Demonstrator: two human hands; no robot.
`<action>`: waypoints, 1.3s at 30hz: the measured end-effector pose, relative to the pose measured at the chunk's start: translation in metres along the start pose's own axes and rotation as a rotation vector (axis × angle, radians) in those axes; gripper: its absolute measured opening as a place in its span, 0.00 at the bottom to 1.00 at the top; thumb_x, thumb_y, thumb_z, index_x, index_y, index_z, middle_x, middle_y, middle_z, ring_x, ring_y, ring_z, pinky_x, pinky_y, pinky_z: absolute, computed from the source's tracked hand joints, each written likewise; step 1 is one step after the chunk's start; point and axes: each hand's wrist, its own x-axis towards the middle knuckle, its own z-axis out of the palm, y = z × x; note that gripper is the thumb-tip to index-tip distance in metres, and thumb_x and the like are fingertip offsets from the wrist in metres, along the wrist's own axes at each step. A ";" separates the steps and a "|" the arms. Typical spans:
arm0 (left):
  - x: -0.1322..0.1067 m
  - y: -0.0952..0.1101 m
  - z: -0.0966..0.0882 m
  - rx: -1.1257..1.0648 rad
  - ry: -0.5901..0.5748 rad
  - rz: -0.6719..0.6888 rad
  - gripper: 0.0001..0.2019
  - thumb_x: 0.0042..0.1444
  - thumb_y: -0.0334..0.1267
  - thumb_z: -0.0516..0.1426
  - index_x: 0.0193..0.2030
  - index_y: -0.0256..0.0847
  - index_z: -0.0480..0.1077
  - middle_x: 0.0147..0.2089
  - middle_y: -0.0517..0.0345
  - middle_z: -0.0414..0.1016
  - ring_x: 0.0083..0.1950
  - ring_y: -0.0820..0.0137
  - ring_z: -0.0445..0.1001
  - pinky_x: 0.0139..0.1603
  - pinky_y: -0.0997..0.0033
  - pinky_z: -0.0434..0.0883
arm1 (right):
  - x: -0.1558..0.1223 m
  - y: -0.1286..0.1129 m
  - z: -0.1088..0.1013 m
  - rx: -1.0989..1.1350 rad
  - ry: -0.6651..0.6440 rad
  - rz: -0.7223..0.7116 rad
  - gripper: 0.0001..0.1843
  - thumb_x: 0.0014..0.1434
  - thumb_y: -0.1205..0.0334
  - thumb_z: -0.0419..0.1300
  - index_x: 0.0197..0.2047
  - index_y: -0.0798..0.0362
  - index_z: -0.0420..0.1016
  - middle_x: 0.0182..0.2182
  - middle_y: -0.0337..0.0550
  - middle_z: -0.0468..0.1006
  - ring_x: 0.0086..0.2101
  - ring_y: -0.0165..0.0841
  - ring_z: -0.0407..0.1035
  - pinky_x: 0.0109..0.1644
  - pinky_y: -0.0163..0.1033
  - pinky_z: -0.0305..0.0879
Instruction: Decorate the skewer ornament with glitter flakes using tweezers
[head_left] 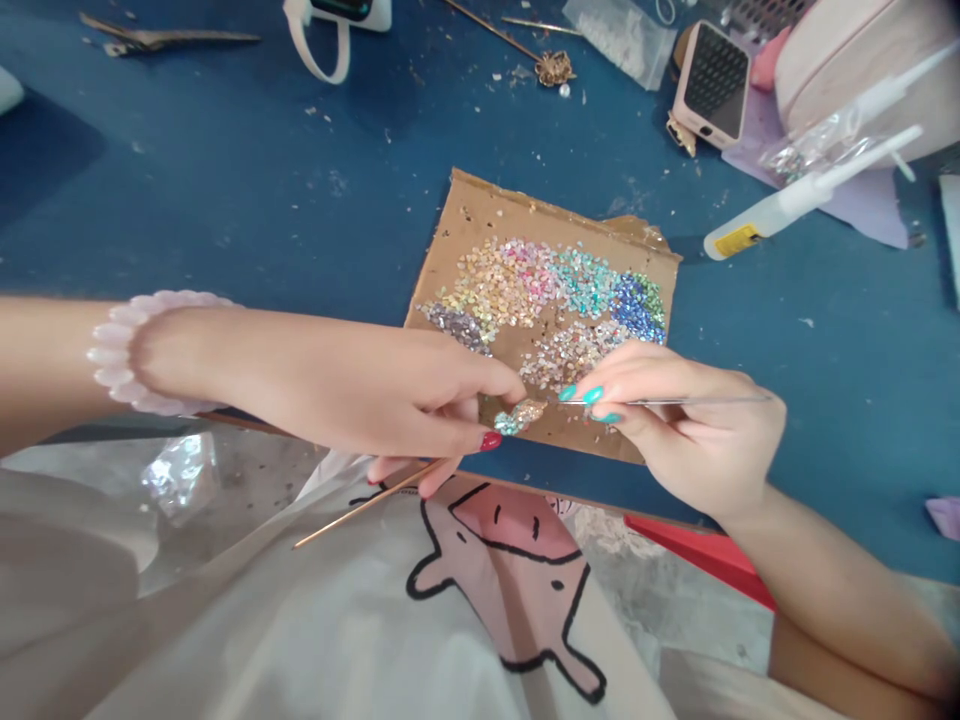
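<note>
My left hand, with a pale bead bracelet on the wrist, pinches a small glitter-covered piece on a thin gold stick that slants down over my shirt. My right hand, nails painted teal, is closed on thin metal tweezers whose tip touches the glittery piece. Both hands hover over the near edge of a brown cardboard sheet. On the cardboard lie piles of tiny coloured shell chips in gold, pink, teal, blue, green and silver.
On the blue table lie a white glue bottle with a long nozzle, a phone in a pink case, clear plastic bags, a gold hair stick with an ornament, a metal clip and a pink pouch.
</note>
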 end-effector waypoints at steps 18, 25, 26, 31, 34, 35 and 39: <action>0.000 0.005 -0.002 -0.147 -0.165 -0.081 0.17 0.62 0.40 0.51 0.57 0.54 0.67 0.34 0.64 0.80 0.21 0.72 0.72 0.22 0.74 0.65 | -0.001 -0.002 0.001 0.003 0.006 -0.021 0.09 0.60 0.75 0.65 0.39 0.52 0.79 0.33 0.43 0.83 0.35 0.34 0.78 0.38 0.42 0.74; -0.001 0.004 -0.001 -0.145 -0.160 -0.056 0.19 0.65 0.37 0.46 0.60 0.47 0.64 0.32 0.65 0.79 0.20 0.75 0.71 0.23 0.78 0.63 | 0.001 -0.002 0.001 -0.004 0.000 -0.042 0.11 0.59 0.75 0.65 0.41 0.50 0.80 0.32 0.41 0.84 0.34 0.35 0.78 0.38 0.42 0.75; -0.002 0.004 -0.001 -0.145 -0.160 -0.051 0.19 0.65 0.37 0.46 0.60 0.46 0.64 0.31 0.65 0.79 0.20 0.75 0.70 0.23 0.79 0.63 | 0.001 -0.001 0.000 -0.005 0.001 -0.047 0.11 0.59 0.75 0.65 0.41 0.50 0.81 0.32 0.42 0.84 0.34 0.35 0.78 0.38 0.42 0.75; 0.000 -0.001 -0.001 -0.112 -0.176 -0.032 0.16 0.64 0.43 0.50 0.57 0.52 0.66 0.33 0.65 0.81 0.21 0.73 0.72 0.22 0.75 0.64 | 0.000 0.000 0.000 -0.021 0.003 -0.080 0.12 0.58 0.77 0.65 0.42 0.51 0.81 0.33 0.44 0.84 0.35 0.36 0.78 0.38 0.42 0.75; 0.001 -0.003 -0.001 -0.125 -0.187 -0.033 0.17 0.64 0.44 0.49 0.58 0.53 0.66 0.33 0.65 0.80 0.21 0.72 0.72 0.23 0.74 0.64 | 0.001 0.000 0.000 -0.038 0.001 -0.107 0.12 0.57 0.77 0.65 0.41 0.52 0.80 0.33 0.46 0.84 0.34 0.36 0.78 0.37 0.41 0.75; 0.001 -0.004 -0.001 -0.134 -0.191 -0.036 0.17 0.64 0.45 0.50 0.58 0.54 0.66 0.33 0.65 0.80 0.22 0.72 0.72 0.23 0.73 0.64 | 0.001 0.000 0.000 -0.045 -0.003 -0.114 0.12 0.58 0.78 0.65 0.41 0.52 0.80 0.33 0.46 0.84 0.34 0.35 0.78 0.37 0.41 0.75; 0.000 -0.006 -0.001 -0.151 -0.190 -0.041 0.17 0.63 0.46 0.52 0.59 0.55 0.66 0.34 0.65 0.80 0.22 0.70 0.73 0.21 0.72 0.62 | 0.003 -0.002 0.000 -0.079 -0.019 -0.145 0.11 0.58 0.77 0.66 0.40 0.52 0.80 0.32 0.45 0.85 0.34 0.34 0.78 0.38 0.42 0.77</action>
